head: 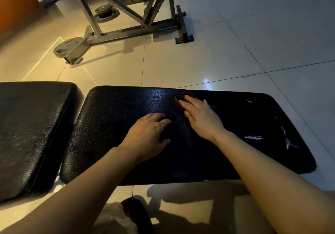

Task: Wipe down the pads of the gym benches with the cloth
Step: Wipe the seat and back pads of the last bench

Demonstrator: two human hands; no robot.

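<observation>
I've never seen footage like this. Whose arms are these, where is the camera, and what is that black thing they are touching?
There is no machine here: these are a person's two bare arms, filmed by one wide-angle camera worn on the head, looking forward and down. The long black shape is the padded top of a gym bench; its right end shows pale scuffs or tears. A second black pad sits beside it on the left. The right hand lies flat with straight fingers on a small dark reddish cloth, pressing it against the pad. The left hand rests on the pad with fingers bent, holding nothing. On the tiled floor beyond stands a metal frame with weight plates.
</observation>
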